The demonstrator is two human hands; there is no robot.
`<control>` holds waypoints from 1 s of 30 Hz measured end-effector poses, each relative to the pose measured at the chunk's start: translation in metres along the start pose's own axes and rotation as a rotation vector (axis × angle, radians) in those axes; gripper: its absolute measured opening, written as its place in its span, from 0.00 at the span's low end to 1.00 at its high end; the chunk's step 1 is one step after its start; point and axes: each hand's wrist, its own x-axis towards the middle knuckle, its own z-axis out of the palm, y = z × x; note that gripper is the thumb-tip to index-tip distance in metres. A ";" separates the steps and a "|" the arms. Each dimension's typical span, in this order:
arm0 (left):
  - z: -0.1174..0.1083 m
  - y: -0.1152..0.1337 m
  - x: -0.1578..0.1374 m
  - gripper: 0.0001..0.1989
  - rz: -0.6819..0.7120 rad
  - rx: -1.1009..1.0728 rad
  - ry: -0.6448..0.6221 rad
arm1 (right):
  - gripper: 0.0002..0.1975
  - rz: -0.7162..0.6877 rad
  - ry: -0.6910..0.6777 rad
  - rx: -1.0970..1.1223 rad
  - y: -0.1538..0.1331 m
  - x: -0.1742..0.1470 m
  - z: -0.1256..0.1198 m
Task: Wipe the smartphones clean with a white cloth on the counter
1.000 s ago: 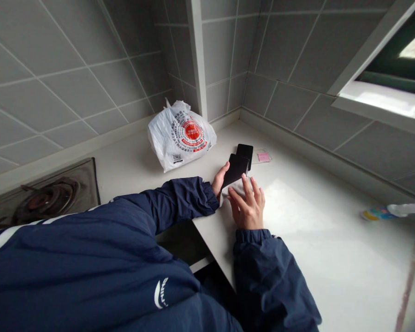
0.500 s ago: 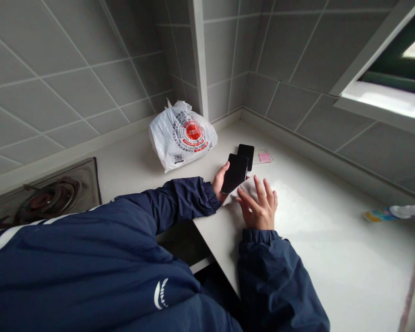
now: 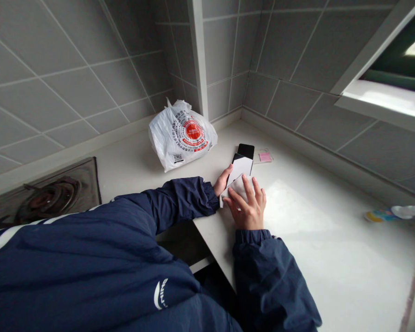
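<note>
My left hand [image 3: 222, 181] grips a smartphone [image 3: 240, 167] by its side, thumb along the edge. Its dark screen faces up and most of it shines white with a reflection. My right hand [image 3: 249, 208] presses a white cloth [image 3: 240, 187] against the lower part of the screen with its fingertips, fingers somewhat spread. The cloth covers that end of the phone. Just beyond it, a flat black phone-shaped object [image 3: 246, 150] lies on the counter, partly hidden by the phone.
A white plastic bag with red print [image 3: 183, 136] stands on the white counter [image 3: 297, 221]. Beside the black object lies a small pink packet [image 3: 264, 157]. At left is a gas burner [image 3: 48, 198]; a colourful bottle or tube [image 3: 382, 214] lies at right, below the window.
My right hand has moved left with the cloth, onto the phone's lower screen. The phone has tilted, and its black screen now reflects white.
</note>
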 end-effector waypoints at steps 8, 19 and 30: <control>-0.010 0.004 0.004 0.36 -0.037 -0.020 -0.105 | 0.13 0.022 0.027 -0.026 0.030 -0.008 -0.002; -0.015 0.005 0.007 0.34 0.056 0.024 -0.084 | 0.14 -0.065 0.059 0.012 0.049 -0.008 -0.002; 0.017 0.006 -0.016 0.40 -0.168 0.068 -0.030 | 0.19 -0.004 -0.133 -0.022 -0.012 -0.004 0.003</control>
